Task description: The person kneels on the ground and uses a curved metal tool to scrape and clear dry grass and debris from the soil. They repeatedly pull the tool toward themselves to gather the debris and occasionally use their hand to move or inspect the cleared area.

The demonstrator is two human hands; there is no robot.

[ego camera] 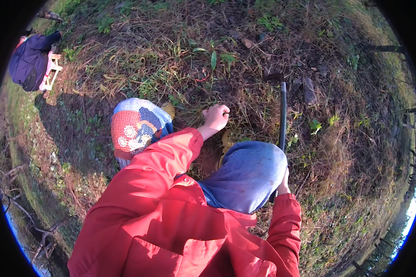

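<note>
My left hand (pixel 216 117) is curled over the dry grass between my knees, its fingers bent inward; a little green shows at the fingers, and I cannot tell whether it is gripped. Beside my right knee, my right hand (pixel 284 183) is wrapped about the lower part of a long-handled sickle (pixel 283 114), partly hidden by the knee. The tool's dark handle points away from me, and its short curved blade lies over the ground at the far end, turned to the left. Cut or flattened grass (pixel 190 114) lies about my left hand.
Upper left, another person (pixel 29 64) in dark clothes is by a small pale wooden stool (pixel 52 72). A flat stone (pixel 309 90) lies right of the sickle blade, and a brown piece (pixel 247 43) lies farther off. Bare branches (pixel 43 235) stand at the lower left.
</note>
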